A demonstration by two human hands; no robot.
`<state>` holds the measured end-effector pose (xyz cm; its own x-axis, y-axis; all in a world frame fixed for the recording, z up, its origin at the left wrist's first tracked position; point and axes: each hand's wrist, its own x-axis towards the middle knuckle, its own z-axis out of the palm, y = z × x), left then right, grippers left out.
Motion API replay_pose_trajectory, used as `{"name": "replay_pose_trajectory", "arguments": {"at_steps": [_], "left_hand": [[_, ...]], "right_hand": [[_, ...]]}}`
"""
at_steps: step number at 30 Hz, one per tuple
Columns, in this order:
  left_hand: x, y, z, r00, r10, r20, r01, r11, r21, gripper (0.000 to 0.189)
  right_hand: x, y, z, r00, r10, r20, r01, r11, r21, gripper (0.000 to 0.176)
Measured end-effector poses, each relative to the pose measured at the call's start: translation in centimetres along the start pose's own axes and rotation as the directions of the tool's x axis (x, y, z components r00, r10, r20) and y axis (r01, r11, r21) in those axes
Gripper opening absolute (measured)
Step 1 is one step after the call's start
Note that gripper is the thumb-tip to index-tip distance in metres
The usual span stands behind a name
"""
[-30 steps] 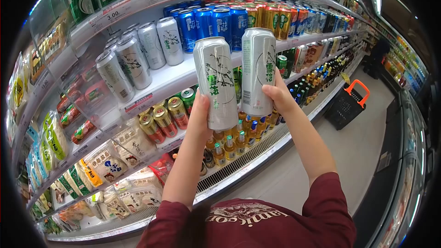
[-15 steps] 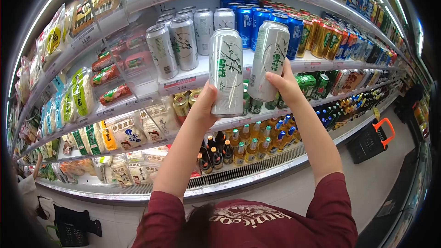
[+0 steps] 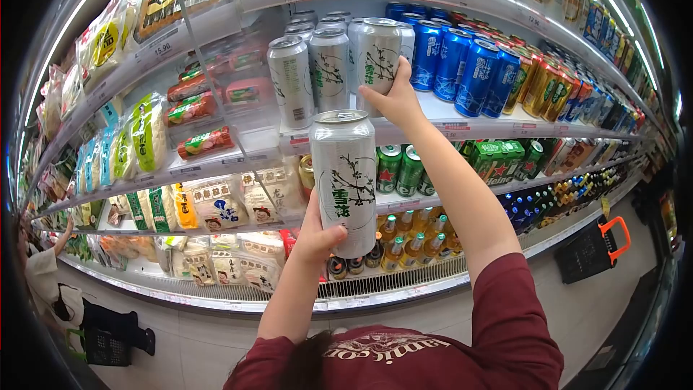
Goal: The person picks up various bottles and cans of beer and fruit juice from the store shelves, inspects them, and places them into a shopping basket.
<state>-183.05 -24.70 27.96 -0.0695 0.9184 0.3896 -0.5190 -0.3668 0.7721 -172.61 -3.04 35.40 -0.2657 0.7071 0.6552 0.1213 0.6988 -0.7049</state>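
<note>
My left hand [image 3: 315, 237] is wrapped round the lower part of a tall silver beer can [image 3: 342, 173] with green lettering and a dark branch print. This can is held upright in front of the shelves. Farther off, my right hand [image 3: 395, 98] grips a matching silver can [image 3: 377, 47] at the upper shelf; whether its base rests on the shelf is hidden by the hand. Similar silver cans [image 3: 290, 83] stand just left of it, with more partly behind. Blue cans [image 3: 476, 78] are lined up to its right.
Green cans [image 3: 409, 171] and glass bottles [image 3: 413, 245] fill lower shelves. Packaged foods [image 3: 216, 206] lie on the left, beyond a clear divider. A black basket with an orange handle [image 3: 616, 240] is on the floor at right. Another person [image 3: 61, 296] is at far left.
My right hand has carried its can up and away to the silver cans on the shelf. My left hand has lowered its can and drawn it nearer.
</note>
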Motion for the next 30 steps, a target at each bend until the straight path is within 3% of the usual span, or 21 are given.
{"name": "replay_pose_trajectory", "arguments": {"at_steps": [4, 10, 13, 15, 17, 19, 21, 24, 25, 26, 28, 30], "left_hand": [[-0.3, 1.0, -0.2, 1.0, -0.015, 0.005, 0.015, 1.0, -0.007, 0.089], [0.3, 0.5, -0.6, 1.0, 0.021, 0.008, -0.021, 0.999, 0.026, 0.089], [0.9, 0.0, -0.6, 1.0, 0.02, -0.002, -0.02, 0.999, 0.046, 0.088], [1.8, -0.2, -0.5, 1.0, 0.022, 0.017, -0.023, 0.997, 0.071, 0.088], [3.3, -0.1, -0.1, 0.998, 0.022, 0.059, -0.028, 0.994, 0.103, 0.088], [4.7, 0.4, 1.2, 0.997, 0.011, 0.081, -0.021, 0.992, 0.127, 0.088], [6.4, 0.2, 1.4, 0.99, -0.018, 0.139, -0.009, 0.982, 0.187, 0.088], [8.3, -0.3, 3.1, 0.992, -0.031, 0.124, 0.005, 0.979, 0.205, 0.086], [9.1, -0.6, 3.2, 0.985, -0.071, 0.157, 0.04, 0.981, 0.19, 0.084], [9.7, -0.7, 3.8, 0.986, -0.077, 0.147, 0.045, 0.976, 0.214, 0.084], [11.0, -0.5, 5.5, 0.988, -0.081, 0.129, 0.045, 0.963, 0.265, 0.086], [12.2, -0.2, 6.9, 0.987, -0.018, 0.16, -0.056, 0.894, 0.445, 0.083]], "right_hand": [[-0.4, 1.0, 1.3, 1.0, -0.007, 0.025, 0.009, 0.998, -0.067, 0.093], [-0.3, 1.5, 1.6, 0.999, 0.05, 0.002, -0.05, 0.999, -0.018, 0.095], [-0.2, 2.0, 1.7, 1.0, 0.026, 0.013, -0.026, 0.999, 0.021, 0.095], [1.7, 7.4, 2.9, 0.993, 0.05, 0.104, -0.071, 0.975, 0.209, 0.096], [0.8, 4.5, 1.9, 0.995, 0.051, 0.086, -0.062, 0.989, 0.132, 0.097], [0.5, 5.0, 1.4, 0.985, 0.046, 0.164, -0.083, 0.971, 0.223, 0.099], [0.6, 5.3, 0.2, 0.974, 0.061, 0.217, -0.104, 0.975, 0.195, 0.091], [-1.5, 3.4, -4.0, 0.954, 0.151, 0.26, -0.148, 0.989, -0.032, 0.068], [-2.8, 0.4, -5.5, 0.935, 0.19, 0.3, -0.278, 0.916, 0.288, 0.059], [-3.8, -2.9, -7.1, 0.912, 0.214, 0.349, -0.387, 0.728, 0.566, 0.052], [-4.0, -3.8, -9.2, 0.888, 0.154, 0.432, -0.429, 0.615, 0.662, 0.058], [-4.5, -6.6, -10.6, 0.948, 0.052, 0.314, -0.182, 0.897, 0.402, 0.062]]}}
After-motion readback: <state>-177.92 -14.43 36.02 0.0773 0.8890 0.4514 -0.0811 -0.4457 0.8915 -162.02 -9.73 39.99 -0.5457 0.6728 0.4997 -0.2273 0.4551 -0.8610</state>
